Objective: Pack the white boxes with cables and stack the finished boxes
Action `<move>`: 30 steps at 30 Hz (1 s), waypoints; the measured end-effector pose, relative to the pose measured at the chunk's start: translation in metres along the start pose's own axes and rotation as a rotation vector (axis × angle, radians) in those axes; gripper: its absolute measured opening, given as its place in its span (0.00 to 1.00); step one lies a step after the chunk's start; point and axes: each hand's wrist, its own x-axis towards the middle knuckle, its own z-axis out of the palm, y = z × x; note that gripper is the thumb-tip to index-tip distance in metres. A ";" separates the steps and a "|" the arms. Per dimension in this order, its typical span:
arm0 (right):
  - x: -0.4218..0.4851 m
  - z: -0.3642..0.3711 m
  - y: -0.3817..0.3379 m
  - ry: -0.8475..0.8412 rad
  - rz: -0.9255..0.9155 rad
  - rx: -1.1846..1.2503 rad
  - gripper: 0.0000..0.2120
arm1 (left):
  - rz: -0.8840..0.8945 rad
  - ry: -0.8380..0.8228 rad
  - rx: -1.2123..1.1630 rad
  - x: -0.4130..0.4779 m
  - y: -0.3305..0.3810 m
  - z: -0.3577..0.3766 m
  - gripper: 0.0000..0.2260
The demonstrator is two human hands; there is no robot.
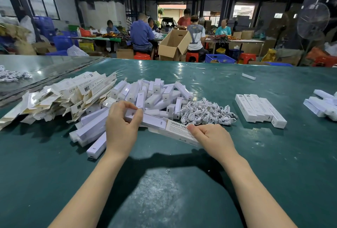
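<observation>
My left hand point(121, 125) pinches the end of a long white bar point(152, 121) whose other end sits in the mouth of a printed white box point(179, 132). My right hand point(212, 136) grips that box, thumb on its top face, just above the green table point(182, 191). A heap of coiled white cables point(206, 113) lies just behind the right hand. Finished white boxes point(259, 110) lie side by side in a row to the right.
A pile of white bars point(155, 94) spreads behind and left of my hands. Flat, unfolded box sleeves point(63, 96) are heaped at the far left. More white boxes point(322, 105) sit at the right edge. People work at tables beyond the far edge.
</observation>
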 end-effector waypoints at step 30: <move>-0.003 0.018 -0.032 0.125 0.119 -0.096 0.25 | -0.465 -0.445 -0.246 -0.030 0.015 0.028 0.13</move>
